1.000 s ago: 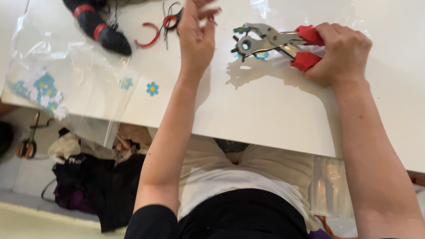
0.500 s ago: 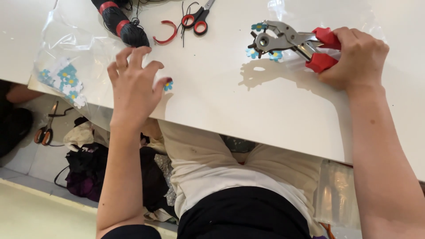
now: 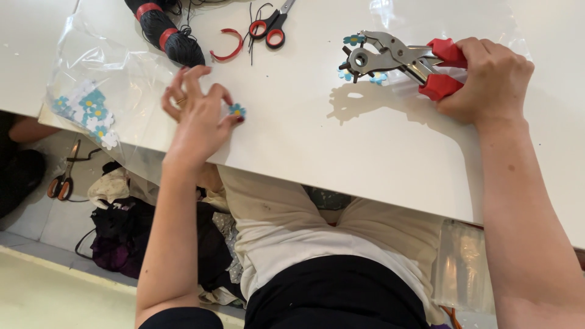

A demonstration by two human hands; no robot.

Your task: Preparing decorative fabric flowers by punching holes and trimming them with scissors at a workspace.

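A person's left hand pinches a small blue flower cutout between thumb and fingertips just above the white surface, best kept flat and gripped lightly, while the right hand fingers clasp the red-handled hole punch.

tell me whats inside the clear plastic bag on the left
The clear plastic bag holds a cluster of small blue and white flowers. How many cannot be told; they overlap.

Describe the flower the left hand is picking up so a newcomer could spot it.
On the white table, near its front edge, the left hand pinches a small blue flower with a yellow centre. It is single and loose, unlike those in the clear bag.
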